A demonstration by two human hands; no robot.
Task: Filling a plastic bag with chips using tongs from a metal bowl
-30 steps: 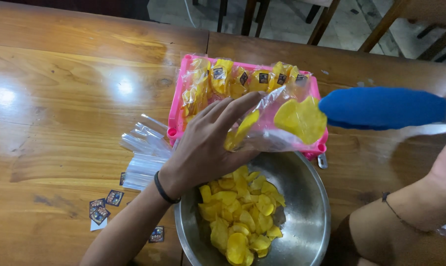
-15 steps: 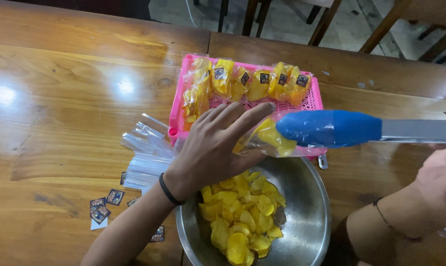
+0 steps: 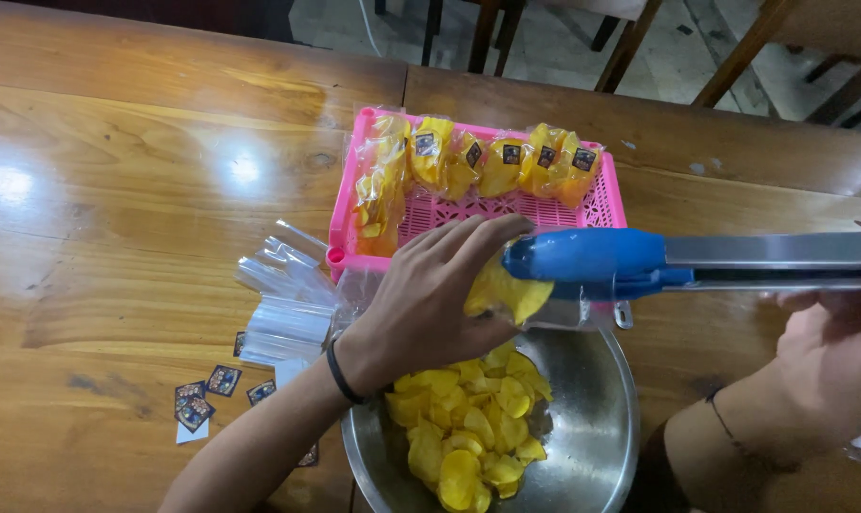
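Note:
My left hand (image 3: 429, 296) holds a clear plastic bag (image 3: 545, 309) with yellow chips (image 3: 504, 291) in it, above a steel bowl (image 3: 592, 427) of yellow chips (image 3: 464, 418). My right hand (image 3: 830, 347) grips metal tongs with blue tips (image 3: 587, 263); the tips reach into the bag's mouth against the chips. Behind stands a pink basket (image 3: 606, 204) holding several filled chip bags (image 3: 507, 161).
A stack of empty clear bags (image 3: 283, 304) lies left of the bowl on the wooden table (image 3: 117, 190). Small dark square stickers (image 3: 202, 394) are scattered near the front left. Chair legs (image 3: 630, 38) stand beyond the table's far edge.
The tongs moved left and down, carrying a chip into the bag. My left hand lowered the bag toward the bowl, and my right hand came further into view.

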